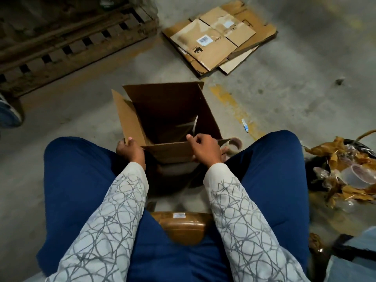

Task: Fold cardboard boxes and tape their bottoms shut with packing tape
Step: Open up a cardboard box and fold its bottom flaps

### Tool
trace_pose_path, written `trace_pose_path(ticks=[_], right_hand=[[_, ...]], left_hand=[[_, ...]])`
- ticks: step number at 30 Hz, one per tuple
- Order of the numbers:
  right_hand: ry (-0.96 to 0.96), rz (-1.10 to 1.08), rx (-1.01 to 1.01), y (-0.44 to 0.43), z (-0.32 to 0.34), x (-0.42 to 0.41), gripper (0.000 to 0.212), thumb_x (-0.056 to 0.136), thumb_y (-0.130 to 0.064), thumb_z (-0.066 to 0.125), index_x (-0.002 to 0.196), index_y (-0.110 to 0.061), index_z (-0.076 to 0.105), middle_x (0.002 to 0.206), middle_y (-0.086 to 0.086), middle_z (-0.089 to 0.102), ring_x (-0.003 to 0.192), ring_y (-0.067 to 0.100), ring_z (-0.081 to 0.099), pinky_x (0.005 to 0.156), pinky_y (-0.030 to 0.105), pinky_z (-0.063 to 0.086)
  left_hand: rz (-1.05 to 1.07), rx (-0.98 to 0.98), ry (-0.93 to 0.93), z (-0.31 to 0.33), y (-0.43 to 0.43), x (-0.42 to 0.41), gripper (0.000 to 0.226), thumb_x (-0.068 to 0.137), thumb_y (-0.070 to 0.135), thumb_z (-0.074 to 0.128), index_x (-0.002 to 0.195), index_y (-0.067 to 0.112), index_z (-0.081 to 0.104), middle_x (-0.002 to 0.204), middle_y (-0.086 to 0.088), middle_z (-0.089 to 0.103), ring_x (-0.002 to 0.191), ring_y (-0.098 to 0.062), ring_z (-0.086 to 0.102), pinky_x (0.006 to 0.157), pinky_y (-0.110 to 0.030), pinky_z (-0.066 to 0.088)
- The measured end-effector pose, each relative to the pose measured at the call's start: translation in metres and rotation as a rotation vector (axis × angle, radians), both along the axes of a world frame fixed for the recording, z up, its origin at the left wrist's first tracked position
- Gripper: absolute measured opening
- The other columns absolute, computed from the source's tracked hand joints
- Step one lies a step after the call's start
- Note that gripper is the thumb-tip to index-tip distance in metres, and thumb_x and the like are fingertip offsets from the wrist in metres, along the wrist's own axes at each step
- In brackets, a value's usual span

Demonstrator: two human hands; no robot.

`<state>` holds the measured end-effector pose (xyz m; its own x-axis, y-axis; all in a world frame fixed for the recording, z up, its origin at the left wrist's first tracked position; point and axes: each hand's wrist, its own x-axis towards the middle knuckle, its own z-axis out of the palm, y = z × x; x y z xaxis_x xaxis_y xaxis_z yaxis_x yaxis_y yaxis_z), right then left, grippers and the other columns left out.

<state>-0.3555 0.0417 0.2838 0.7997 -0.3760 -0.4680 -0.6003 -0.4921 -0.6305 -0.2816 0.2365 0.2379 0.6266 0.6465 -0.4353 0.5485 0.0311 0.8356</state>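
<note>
An open brown cardboard box stands on the concrete floor between my knees, its flaps up and its inside dark. My left hand grips the near corner of the left flap. My right hand pinches the upper edge of the near flap, thumb on top. A roll of brown packing tape lies on the floor just right of the box, close to my right hand. Loose inner flaps show at the box's bottom.
A stack of flattened cardboard boxes lies on the floor ahead to the right. A wooden pallet sits at the upper left. A heap of scrap tape and plastic lies at the right. A taped brown parcel rests by my lap.
</note>
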Motion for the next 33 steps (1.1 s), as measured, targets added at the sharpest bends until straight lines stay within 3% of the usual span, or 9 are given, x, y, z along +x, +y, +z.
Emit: trace_pose_path(ticks=[2,4,7,10,14,17,21,27,33], right_hand=[[-0.146,-0.03,-0.054,-0.005,0.0,0.001,0.034,0.097,-0.054,0.051,0.089,-0.024,0.065,0.082,0.0,0.07,0.082,0.02,0.067,0.081,0.035,0.048],[-0.266,-0.066,-0.096,-0.01,0.001,0.005,0.029,0.098,-0.046,0.056,0.093,-0.019,0.068,0.085,0.0,0.069,0.081,0.017,0.064,0.077,0.034,0.049],[-0.336,-0.049,-0.175,-0.013,0.002,0.012,0.025,0.097,-0.038,0.061,0.1,-0.015,0.072,0.095,0.003,0.07,0.092,0.019,0.062,0.078,0.029,0.043],[-0.29,0.0,-0.194,-0.015,-0.004,0.012,0.024,0.096,-0.034,0.064,0.11,-0.016,0.071,0.109,0.005,0.068,0.108,0.022,0.056,0.082,0.025,0.034],[-0.203,-0.03,-0.188,-0.028,-0.016,0.008,0.028,0.091,-0.037,0.067,0.116,-0.023,0.066,0.127,0.004,0.06,0.128,0.024,0.047,0.104,0.038,0.04],[-0.189,-0.11,-0.187,-0.038,-0.015,0.01,0.039,0.093,-0.04,0.067,0.127,-0.021,0.064,0.151,0.007,0.045,0.143,0.025,0.033,0.117,0.041,0.028],[-0.227,-0.234,-0.162,-0.047,-0.016,0.011,0.061,0.091,-0.049,0.066,0.143,-0.021,0.05,0.162,0.005,0.03,0.15,0.025,0.022,0.122,0.048,0.024],[-0.305,-0.247,-0.052,-0.036,-0.037,0.011,0.097,0.094,-0.046,0.064,0.161,-0.024,-0.003,0.168,0.002,-0.014,0.155,0.027,0.001,0.123,0.05,0.014],[-0.367,-0.209,0.046,-0.039,-0.05,0.014,0.115,0.087,-0.046,0.073,0.159,-0.025,-0.014,0.163,0.002,-0.031,0.153,0.026,-0.015,0.119,0.056,0.011]], left_hand=[[-0.106,0.402,-0.136,0.003,-0.007,-0.007,0.028,0.09,0.008,0.059,0.118,0.006,0.064,0.124,-0.018,0.058,0.12,-0.031,0.05,0.099,-0.037,0.041],[-0.335,0.718,-0.353,0.017,-0.017,-0.011,0.032,0.086,0.01,0.058,0.117,0.014,0.064,0.12,-0.014,0.056,0.117,-0.027,0.044,0.099,-0.035,0.034],[-0.849,0.749,-0.499,0.03,-0.033,-0.009,0.024,0.091,0.022,0.061,0.114,0.017,0.067,0.111,-0.01,0.061,0.111,-0.028,0.05,0.098,-0.04,0.04],[-1.127,0.66,-0.296,0.022,-0.034,-0.018,0.039,0.088,0.046,0.069,0.121,0.026,0.066,0.118,-0.003,0.062,0.123,-0.024,0.045,0.104,-0.043,0.038],[-1.128,0.612,-0.103,0.015,-0.023,-0.024,0.046,0.08,0.061,0.072,0.113,0.029,0.07,0.123,0.0,0.061,0.131,-0.022,0.039,0.109,-0.041,0.024],[-1.073,0.691,-0.072,0.019,-0.019,-0.018,0.036,0.082,0.064,0.067,0.094,0.032,0.076,0.116,0.004,0.066,0.127,-0.022,0.042,0.108,-0.047,0.019],[-0.946,0.673,0.034,0.021,-0.012,-0.015,0.034,0.085,0.064,0.065,0.093,0.033,0.077,0.12,-0.001,0.065,0.128,-0.028,0.04,0.108,-0.055,0.022],[-0.906,0.702,0.037,0.022,-0.02,-0.014,0.037,0.088,0.063,0.061,0.098,0.03,0.075,0.121,-0.004,0.062,0.127,-0.029,0.041,0.107,-0.053,0.023],[-0.912,0.745,0.078,0.015,-0.021,-0.012,0.04,0.093,0.064,0.052,0.106,0.031,0.071,0.12,-0.006,0.061,0.121,-0.031,0.048,0.105,-0.051,0.025]])
